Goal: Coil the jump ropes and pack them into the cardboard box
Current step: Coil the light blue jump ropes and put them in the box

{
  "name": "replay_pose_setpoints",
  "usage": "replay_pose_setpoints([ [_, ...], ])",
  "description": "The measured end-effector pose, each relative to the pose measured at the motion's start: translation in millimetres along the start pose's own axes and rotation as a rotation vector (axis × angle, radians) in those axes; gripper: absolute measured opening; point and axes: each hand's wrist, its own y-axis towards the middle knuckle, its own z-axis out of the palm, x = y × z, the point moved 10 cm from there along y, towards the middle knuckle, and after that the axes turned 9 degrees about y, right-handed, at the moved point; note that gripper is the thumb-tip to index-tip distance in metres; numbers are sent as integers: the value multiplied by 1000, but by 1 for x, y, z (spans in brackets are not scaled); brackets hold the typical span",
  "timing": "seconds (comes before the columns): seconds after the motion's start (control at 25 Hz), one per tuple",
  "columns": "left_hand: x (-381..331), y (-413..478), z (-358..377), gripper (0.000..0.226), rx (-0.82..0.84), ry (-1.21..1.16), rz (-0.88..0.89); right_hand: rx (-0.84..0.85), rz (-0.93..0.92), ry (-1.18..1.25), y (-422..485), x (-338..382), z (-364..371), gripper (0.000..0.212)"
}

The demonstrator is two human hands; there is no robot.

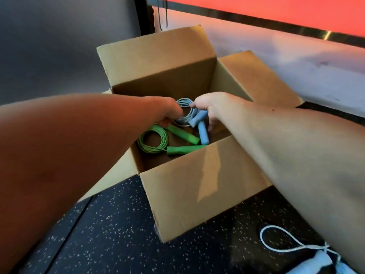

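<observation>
Cardboard box [197,184], flaps open, around both hands: packing step in hand.
Green jump rope [154,140]: coiled, on box bottom just below left hand [167,109].
Blue jump rope [185,112]: coiled, between hands, handles under right hand [209,107].
Left hand: fingers curled, pinching coil's edge.
Right hand: thumb on opposite edge, fingers bent beside handles; grip unclear.
Next, as judged: release gently so coil keeps shape.

Arms stretched forward; left hand [167,110], right hand [210,107] grip blue rope [184,101].

matt brown cardboard box [183,186], smooth plastic green rope [154,140], speckled rubbery floor [110,234]
</observation>
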Motion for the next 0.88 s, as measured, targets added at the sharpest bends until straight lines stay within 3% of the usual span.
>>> replay_pose_setpoints([
  [0.12, -8, -16, -20, 23, -7, -14, -16, -33, -13, 46, -31, 8, -20, 25],
  [0.24, -23, -47, -37, 13, -52, -5, -31, -73, -120, 54, -67, 19, -42, 53],
  [0.32, -27, -75, -31, 19, 17, 19, -78, -65, -212, 74, -92, 21, -52, 58],
  [0.44, -39, -129, -29, 22, 45, 10, -59, -32, -333, 215, -141, 9, -72, 33],
  [0.52, -66, -177, -31, 18, -48, 45, 81, -14, -391, 285, -184, -18, -94, 13],
  [0.64, -109, -245, -21, 13, -187, 65, 298, -42, -467, 367, -235, -76, -140, 14],
  [0.88, -182, -300, 111, 19, 70, 179, 513, -214, -305, 544, -245, -249, -226, 12],
])
